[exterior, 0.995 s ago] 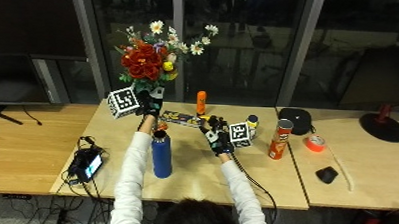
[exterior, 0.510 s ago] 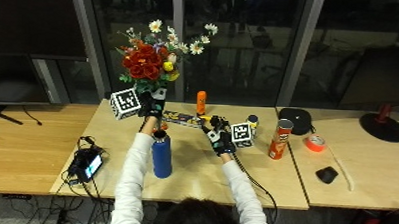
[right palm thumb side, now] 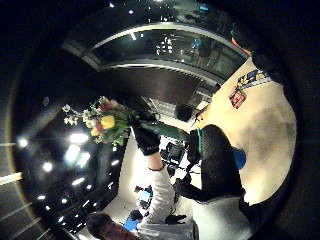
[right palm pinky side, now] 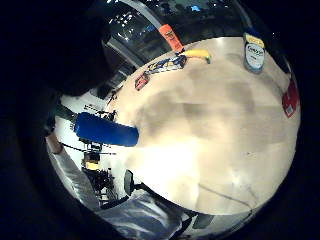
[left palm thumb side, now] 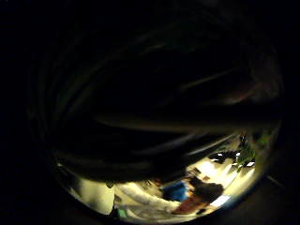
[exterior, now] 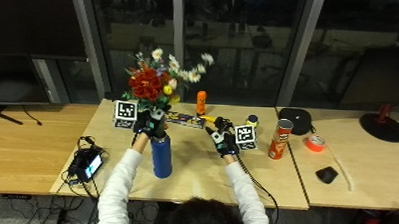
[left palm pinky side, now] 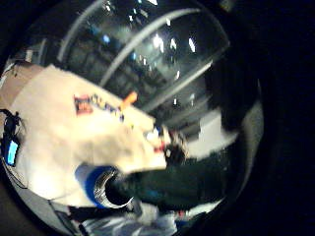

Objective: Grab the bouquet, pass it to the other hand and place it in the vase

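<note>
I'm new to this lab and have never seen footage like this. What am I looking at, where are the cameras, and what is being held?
A person sits at a wooden table, wearing black gloves. The ordinary picture is taken from above and behind their head. The four round ones come from tiny wide-angle cameras on the palms, so they tilt with the hands.

The left hand grips a bouquet of red, white and yellow flowers, held up over a tall blue vase. The right hand holds nothing, its fingers relaxed above the table.

Also on the table: an orange bottle, a red chip can, a roll of red tape and a small screen device with cables.
</note>
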Action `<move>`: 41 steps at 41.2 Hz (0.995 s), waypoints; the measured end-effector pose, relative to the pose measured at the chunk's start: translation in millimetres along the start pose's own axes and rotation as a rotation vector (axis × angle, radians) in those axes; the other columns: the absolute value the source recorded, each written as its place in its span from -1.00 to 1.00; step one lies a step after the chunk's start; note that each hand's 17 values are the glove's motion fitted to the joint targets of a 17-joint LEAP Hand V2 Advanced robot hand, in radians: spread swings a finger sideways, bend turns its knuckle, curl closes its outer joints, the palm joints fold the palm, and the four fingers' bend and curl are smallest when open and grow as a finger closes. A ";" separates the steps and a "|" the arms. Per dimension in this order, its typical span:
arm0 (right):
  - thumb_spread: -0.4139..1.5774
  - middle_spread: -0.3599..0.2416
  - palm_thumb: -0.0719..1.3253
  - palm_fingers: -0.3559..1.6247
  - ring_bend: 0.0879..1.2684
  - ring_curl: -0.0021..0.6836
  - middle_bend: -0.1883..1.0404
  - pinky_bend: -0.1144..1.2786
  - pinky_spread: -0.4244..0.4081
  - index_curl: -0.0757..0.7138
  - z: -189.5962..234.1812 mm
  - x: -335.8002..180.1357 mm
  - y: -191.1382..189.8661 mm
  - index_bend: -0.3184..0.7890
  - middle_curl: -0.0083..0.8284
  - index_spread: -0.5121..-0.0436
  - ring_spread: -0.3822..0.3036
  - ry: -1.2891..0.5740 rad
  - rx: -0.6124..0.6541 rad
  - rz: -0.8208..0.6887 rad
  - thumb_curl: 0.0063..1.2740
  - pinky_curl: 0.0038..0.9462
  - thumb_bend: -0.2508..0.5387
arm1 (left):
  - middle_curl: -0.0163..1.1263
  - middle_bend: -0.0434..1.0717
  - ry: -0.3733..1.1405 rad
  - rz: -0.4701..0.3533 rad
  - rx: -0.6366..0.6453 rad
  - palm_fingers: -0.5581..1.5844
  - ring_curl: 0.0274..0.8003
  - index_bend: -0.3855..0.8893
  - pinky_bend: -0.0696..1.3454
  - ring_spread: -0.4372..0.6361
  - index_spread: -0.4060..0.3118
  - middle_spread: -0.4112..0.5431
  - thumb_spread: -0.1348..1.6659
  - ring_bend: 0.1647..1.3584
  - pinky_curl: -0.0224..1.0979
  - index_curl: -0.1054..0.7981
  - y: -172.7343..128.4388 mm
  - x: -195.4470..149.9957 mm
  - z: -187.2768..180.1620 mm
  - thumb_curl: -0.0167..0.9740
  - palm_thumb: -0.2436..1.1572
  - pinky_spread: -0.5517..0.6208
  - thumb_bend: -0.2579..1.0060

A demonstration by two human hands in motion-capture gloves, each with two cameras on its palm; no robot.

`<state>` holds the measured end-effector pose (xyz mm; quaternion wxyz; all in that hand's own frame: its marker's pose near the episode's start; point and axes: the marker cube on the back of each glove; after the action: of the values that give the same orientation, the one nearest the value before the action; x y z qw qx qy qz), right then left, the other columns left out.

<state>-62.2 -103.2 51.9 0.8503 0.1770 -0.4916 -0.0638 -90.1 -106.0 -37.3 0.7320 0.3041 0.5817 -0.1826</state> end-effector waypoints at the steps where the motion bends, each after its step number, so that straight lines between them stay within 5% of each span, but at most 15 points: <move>1: 0.50 -0.11 0.15 0.05 -0.34 0.11 -0.24 -0.36 0.34 -0.27 -0.9 2.9 -0.1 -0.25 0.03 0.04 -0.26 0.002 0.001 0.006 -0.23 -0.28 -0.43 | -0.02 0.25 -0.021 -0.032 -0.073 0.56 0.15 -0.11 0.09 -0.84 -0.67 -0.75 -0.47 0.00 -0.11 0.45 3.0 -21.4 3.5 0.66 0.45 -0.71 -0.71; 2: 0.50 -0.11 0.15 0.05 -0.34 0.12 -0.24 -0.36 0.34 -0.27 -1.9 6.1 0.0 -0.25 0.03 0.03 -0.26 0.004 0.003 0.012 -0.23 -0.28 -0.42 | -0.01 0.28 -0.052 -0.062 -0.166 0.48 0.13 -0.22 0.07 -0.82 -0.59 -0.74 -0.40 -0.05 -0.12 0.41 11.2 -37.6 4.1 0.63 0.39 -0.68 -0.73; 4: 0.50 -0.11 0.15 0.05 -0.34 0.12 -0.24 -0.36 0.34 -0.28 -4.0 12.1 0.6 -0.25 0.03 0.03 -0.26 0.008 0.004 0.023 -0.23 -0.28 -0.42 | 0.02 0.19 -0.125 -0.114 -0.351 -0.25 0.20 -0.42 -0.23 -0.54 -0.22 -0.53 -0.21 -0.13 -0.16 0.31 29.9 -69.9 2.0 0.47 0.14 -0.33 -0.82; 5: 0.50 -0.11 0.15 0.05 -0.34 0.11 -0.24 -0.36 0.34 -0.28 -4.9 14.8 1.2 -0.25 0.03 0.03 -0.26 0.011 0.002 0.028 -0.23 -0.27 -0.42 | 0.07 0.10 -0.157 -0.135 -0.426 -0.57 0.35 -0.45 -0.16 -0.35 -0.10 -0.36 -0.18 -0.10 -0.04 0.30 38.7 -85.9 -0.3 0.42 0.09 -0.15 -0.80; 7: 0.50 -0.11 0.15 0.05 -0.34 0.12 -0.24 -0.37 0.34 -0.28 -6.4 18.9 3.9 -0.24 0.03 0.03 -0.26 0.017 -0.013 0.037 -0.23 -0.28 -0.42 | 0.01 -0.13 -0.191 -0.168 -0.527 -0.76 0.29 -0.40 -0.14 -0.12 0.07 -0.11 -0.12 -0.13 -0.05 0.21 54.4 -114.6 -6.4 0.35 0.03 0.05 -0.76; 13: 0.50 -0.11 0.15 0.02 -0.37 0.11 -0.24 -0.38 0.39 -0.27 -14.9 0.1 32.3 -0.23 0.03 0.03 -0.24 -0.072 -0.146 -0.027 -0.23 -0.27 -0.42 | -0.34 -0.56 -0.182 -0.173 -0.601 -0.76 -0.16 -0.41 -0.25 0.35 0.34 0.38 -0.01 -0.29 -0.32 -0.10 85.1 -160.3 -25.3 0.20 0.02 0.45 -0.66; 16: 0.50 -0.11 0.14 0.01 -0.38 0.11 -0.25 -0.39 0.40 -0.26 -10.4 11.8 23.2 -0.23 0.03 0.04 -0.24 0.049 -0.026 -0.001 -0.23 -0.27 -0.42 | -0.40 -0.61 -0.182 -0.153 -0.589 -0.74 -0.23 -0.39 -0.27 0.50 0.40 0.52 0.03 -0.32 -0.36 -0.20 88.3 -167.0 -29.6 0.14 0.03 0.58 -0.65; 20: 0.50 -0.11 0.14 0.01 -0.39 0.10 -0.25 -0.39 0.42 -0.26 -3.3 17.3 24.7 -0.23 0.03 0.04 -0.22 -0.048 -0.080 -0.089 -0.23 -0.27 -0.42 | -0.43 -0.61 -0.193 -0.121 -0.581 -0.73 -0.27 -0.37 -0.29 0.63 0.45 0.64 0.06 -0.34 -0.38 -0.30 89.7 -164.8 -32.9 0.07 0.03 0.69 -0.65; 23: 0.50 -0.11 0.14 0.01 -0.39 0.10 -0.25 -0.40 0.43 -0.26 0.3 32.0 21.4 -0.23 0.03 0.05 -0.21 -0.031 -0.069 -0.130 -0.23 -0.27 -0.42 | -0.44 -0.60 -0.209 -0.113 -0.583 -0.70 -0.29 -0.36 -0.30 0.69 0.45 0.70 0.07 -0.34 -0.39 -0.36 91.5 -164.8 -34.0 0.03 0.03 0.74 -0.65; 32: 0.51 -0.11 0.15 0.01 -0.41 0.10 -0.25 -0.43 0.45 -0.24 11.0 74.9 44.7 -0.22 0.04 0.04 -0.22 0.069 -0.068 0.145 -0.23 -0.27 -0.41 | -0.46 -0.60 -0.154 -0.153 -0.579 -0.68 -0.33 -0.32 -0.35 0.79 0.47 0.76 0.10 -0.35 -0.41 -0.48 99.2 -174.4 -36.7 -0.07 0.04 0.79 -0.65; 41: 0.51 -0.11 0.18 0.02 -0.42 0.10 -0.25 -0.46 0.45 -0.23 24.8 127.0 67.1 -0.20 0.04 0.04 -0.22 0.160 0.040 0.146 -0.23 -0.28 -0.40 | -0.45 -0.57 -0.129 -0.165 -0.586 -0.61 -0.34 -0.28 -0.41 0.79 0.46 0.74 0.12 -0.35 -0.42 -0.52 85.8 -166.0 -27.5 -0.13 0.08 0.78 -0.63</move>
<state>-23.3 -82.6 190.9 0.8854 0.1622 -0.4351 0.0225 -99.8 -38.0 138.6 0.8065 0.0198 0.5848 -0.0850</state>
